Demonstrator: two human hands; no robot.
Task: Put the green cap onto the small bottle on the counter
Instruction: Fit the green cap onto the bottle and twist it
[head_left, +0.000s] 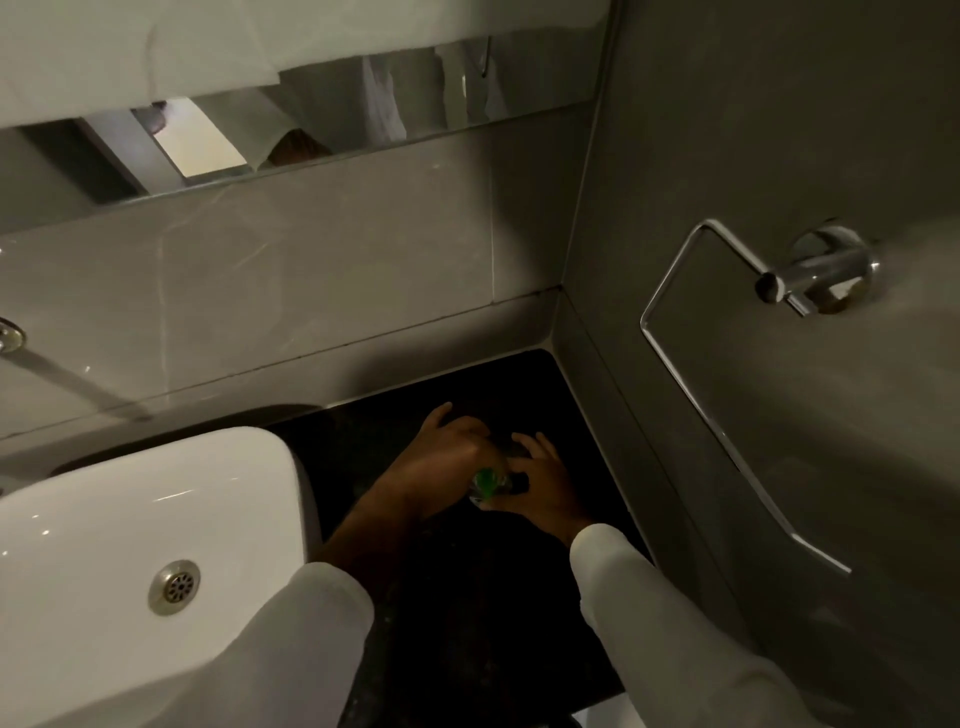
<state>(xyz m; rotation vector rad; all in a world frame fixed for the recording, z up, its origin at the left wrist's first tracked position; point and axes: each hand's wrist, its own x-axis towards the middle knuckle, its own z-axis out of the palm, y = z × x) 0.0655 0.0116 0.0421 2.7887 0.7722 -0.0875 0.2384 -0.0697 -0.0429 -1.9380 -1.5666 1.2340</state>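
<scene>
Both of my hands meet over the dark counter (363, 441), in its corner by the walls. The green cap (486, 477) shows between them as a small bright spot. My left hand (441, 460) curls around the cap from the left, fingers closed on it. My right hand (543, 486) grips the small bottle (480, 498) from the right. Only a pale sliver of the bottle shows just under the cap; my fingers and the dim light hide the rest. The cap sits at the bottle's top, but I cannot tell whether it is seated.
A white basin (130, 519) with a metal drain (174, 587) stands directly left of my left forearm. A chrome towel ring (727, 395) juts from the grey right wall. Tiled backsplash and a mirror (311, 130) close off the back.
</scene>
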